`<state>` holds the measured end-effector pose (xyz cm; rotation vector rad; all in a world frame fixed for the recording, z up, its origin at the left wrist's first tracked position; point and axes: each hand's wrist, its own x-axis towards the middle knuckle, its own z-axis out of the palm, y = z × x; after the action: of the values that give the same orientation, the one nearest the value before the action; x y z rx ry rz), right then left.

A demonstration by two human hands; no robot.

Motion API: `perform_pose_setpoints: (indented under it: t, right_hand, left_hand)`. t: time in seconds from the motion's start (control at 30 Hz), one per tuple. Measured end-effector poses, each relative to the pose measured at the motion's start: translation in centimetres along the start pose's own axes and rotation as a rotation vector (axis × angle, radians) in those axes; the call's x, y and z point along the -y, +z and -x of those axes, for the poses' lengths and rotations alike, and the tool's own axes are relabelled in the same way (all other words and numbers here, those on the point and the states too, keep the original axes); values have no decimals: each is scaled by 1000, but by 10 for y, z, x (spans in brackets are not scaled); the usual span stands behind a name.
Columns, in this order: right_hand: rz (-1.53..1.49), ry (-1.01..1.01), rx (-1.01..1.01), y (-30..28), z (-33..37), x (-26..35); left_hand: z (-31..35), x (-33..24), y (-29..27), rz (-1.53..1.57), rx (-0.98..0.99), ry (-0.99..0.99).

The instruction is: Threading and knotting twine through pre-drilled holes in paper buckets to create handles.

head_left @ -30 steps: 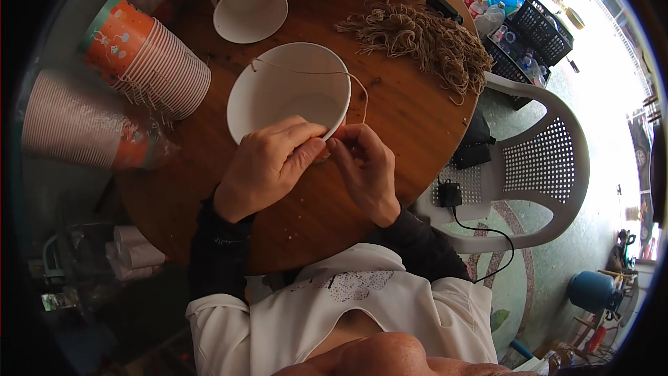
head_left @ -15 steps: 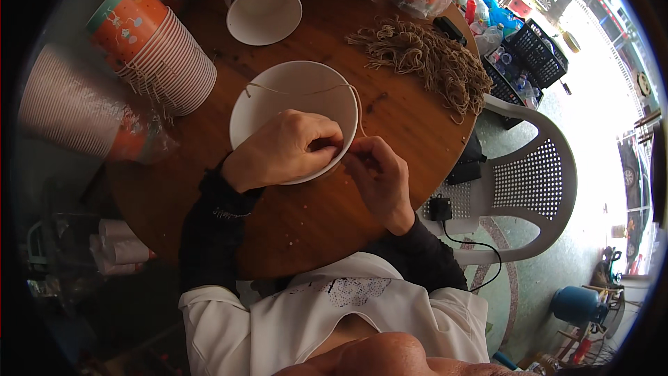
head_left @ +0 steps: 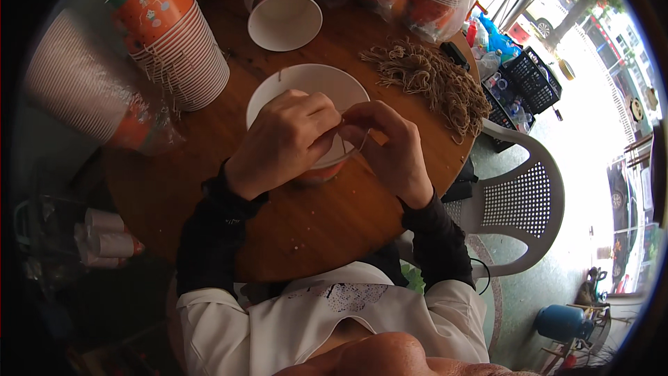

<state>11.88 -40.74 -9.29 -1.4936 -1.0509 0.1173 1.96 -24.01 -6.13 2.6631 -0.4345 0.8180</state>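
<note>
A white-lined paper bucket stands open on the round wooden table, with a bit of its orange outside showing below my hands. Over its near right rim, my left hand is closed, fingertips pinched on a thin beige string. One end of the string shows over the bucket's far left rim. Close against those fingertips, my right hand pinches the same string between thumb and forefinger, and a small loop hangs there. My fingers hide where the string meets the rim.
Stacked orange paper buckets with strings stand at the left, beside plastic-wrapped ones. More buckets sit at the back. A heap of beige strings lies at the right, near a grey chair.
Both hands have risen from the bucket's near right rim and come together above it. The string is drawn in between my fingers. The whole view has shifted slightly.
</note>
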Motion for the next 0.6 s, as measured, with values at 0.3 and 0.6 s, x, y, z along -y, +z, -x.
perform_pose_setpoints:
  t: [0.3,0.6]
  right_hand:
    - [131,89,61,16,-11,10]
    - [117,-9,-49,29,-18,3]
  left_hand:
    - [18,16,10,15,-302,10]
    - [22,3,12,501,-330,-424]
